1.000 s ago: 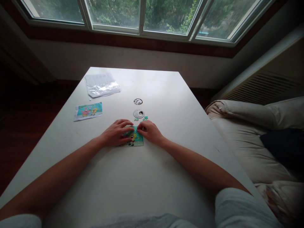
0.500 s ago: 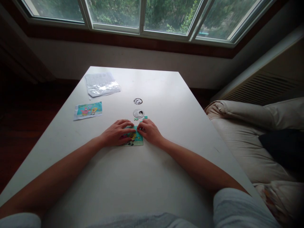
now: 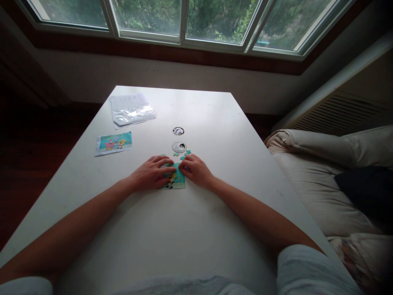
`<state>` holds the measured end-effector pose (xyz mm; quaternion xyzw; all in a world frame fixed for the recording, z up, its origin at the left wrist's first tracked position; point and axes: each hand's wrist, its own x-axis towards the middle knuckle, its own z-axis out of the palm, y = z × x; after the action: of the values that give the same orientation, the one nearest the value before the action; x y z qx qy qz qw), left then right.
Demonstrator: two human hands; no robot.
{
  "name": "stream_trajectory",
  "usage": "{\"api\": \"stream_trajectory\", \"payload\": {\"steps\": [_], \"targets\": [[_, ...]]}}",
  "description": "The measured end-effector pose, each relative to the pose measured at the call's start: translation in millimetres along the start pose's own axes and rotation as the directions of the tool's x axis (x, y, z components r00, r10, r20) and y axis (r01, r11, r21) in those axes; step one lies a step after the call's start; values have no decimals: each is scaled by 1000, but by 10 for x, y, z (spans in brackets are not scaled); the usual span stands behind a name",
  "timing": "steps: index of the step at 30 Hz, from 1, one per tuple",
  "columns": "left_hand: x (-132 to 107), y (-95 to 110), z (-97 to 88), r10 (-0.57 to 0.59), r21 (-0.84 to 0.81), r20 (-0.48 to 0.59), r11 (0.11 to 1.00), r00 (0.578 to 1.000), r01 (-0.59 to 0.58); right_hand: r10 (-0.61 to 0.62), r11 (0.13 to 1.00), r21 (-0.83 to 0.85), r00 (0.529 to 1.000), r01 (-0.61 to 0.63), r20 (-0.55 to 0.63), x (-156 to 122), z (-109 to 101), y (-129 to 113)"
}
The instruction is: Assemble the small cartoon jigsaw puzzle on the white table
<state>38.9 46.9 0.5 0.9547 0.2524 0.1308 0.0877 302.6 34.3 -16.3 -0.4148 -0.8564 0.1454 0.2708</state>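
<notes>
A small cartoon jigsaw puzzle, teal with a yellow figure, lies on the white table. My left hand rests on its left part, fingers stretched flat over the pieces. My right hand sits at the puzzle's upper right corner with its fingertips curled and pressed down on a piece there. A few loose teal pieces lie just beyond the hands.
A round cable hole and its cap sit past the puzzle. A picture card and a clear plastic bag lie at the far left. A cushioned sofa adjoins the table's right edge.
My hands have barely shifted; my right fingertips moved slightly along the puzzle's top edge. Nothing else moved.
</notes>
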Motion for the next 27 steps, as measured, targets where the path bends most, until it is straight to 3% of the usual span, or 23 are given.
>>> {"api": "stream_trajectory", "payload": {"steps": [21, 27], "targets": [[22, 126, 45, -39, 106, 30, 994, 999, 36, 29, 1000, -1, 999, -29, -18, -12, -15, -18], [33, 120, 58, -32, 51, 4, 998, 999, 32, 20, 999, -35, 1000, -20, -12, -26, -36, -7]]}}
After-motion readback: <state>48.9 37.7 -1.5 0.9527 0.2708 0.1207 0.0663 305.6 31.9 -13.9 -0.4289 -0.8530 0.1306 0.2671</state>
